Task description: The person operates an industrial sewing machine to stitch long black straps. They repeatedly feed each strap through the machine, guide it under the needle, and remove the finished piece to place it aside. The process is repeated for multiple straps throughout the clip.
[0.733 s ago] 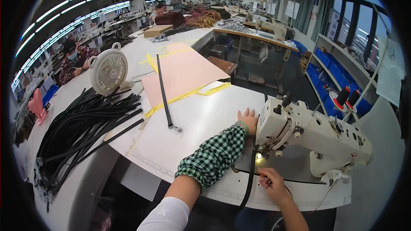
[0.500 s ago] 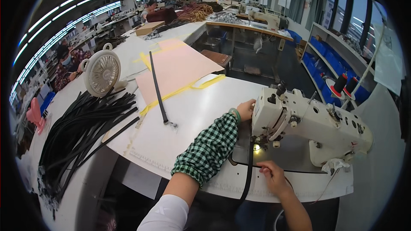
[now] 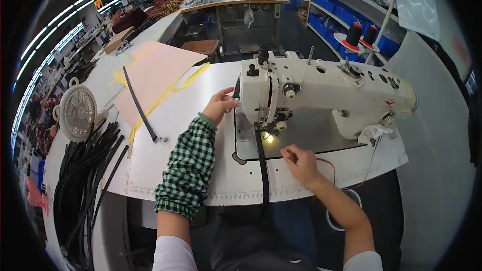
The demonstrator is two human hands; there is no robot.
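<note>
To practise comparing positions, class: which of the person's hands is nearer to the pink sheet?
Left. The left hand is to the right of the pink sheet, apart from it, beside the sewing machine; the right hand is farther right, in front of that machine.

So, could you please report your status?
Left hand by strap, right hand in front of machine, grips unclear. Strap runs under its head, over table edge. No obstruction seen.
</note>
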